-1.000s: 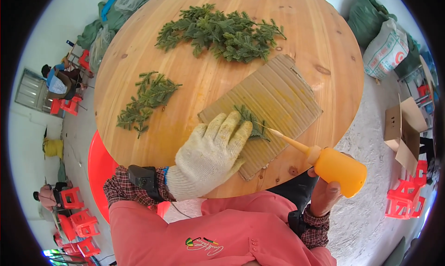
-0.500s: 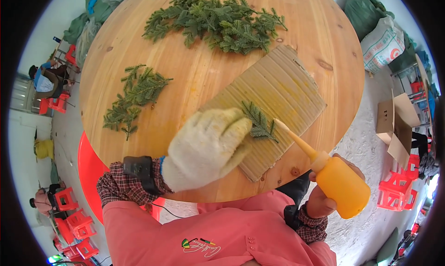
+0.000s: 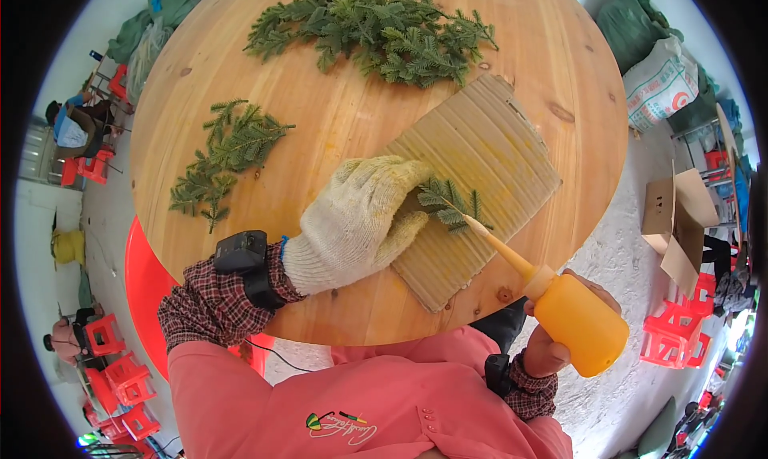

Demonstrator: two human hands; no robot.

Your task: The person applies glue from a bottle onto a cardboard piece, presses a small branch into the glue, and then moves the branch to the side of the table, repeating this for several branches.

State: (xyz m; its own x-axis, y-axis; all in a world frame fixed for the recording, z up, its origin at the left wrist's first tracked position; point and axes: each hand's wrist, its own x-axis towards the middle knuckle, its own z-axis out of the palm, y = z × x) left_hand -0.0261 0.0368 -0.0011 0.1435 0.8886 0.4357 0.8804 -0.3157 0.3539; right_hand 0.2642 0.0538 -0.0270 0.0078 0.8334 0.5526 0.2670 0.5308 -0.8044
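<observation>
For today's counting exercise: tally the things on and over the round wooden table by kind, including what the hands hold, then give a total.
Groups of green sprigs: 3 (large pile, small pile, single sprig under the gloved left hand)
Cardboard sheet: 1
Orange squeeze bottle, in the right hand: 1
Total: 5

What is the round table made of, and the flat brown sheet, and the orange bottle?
The round table looks like pale wood with a smooth finish: grain lines and dark knots show. The flat brown sheet seems to be corrugated cardboard, ribbed, with ragged edges and yellowish stains. The orange bottle looks like soft, matte plastic with a long nozzle.
</observation>
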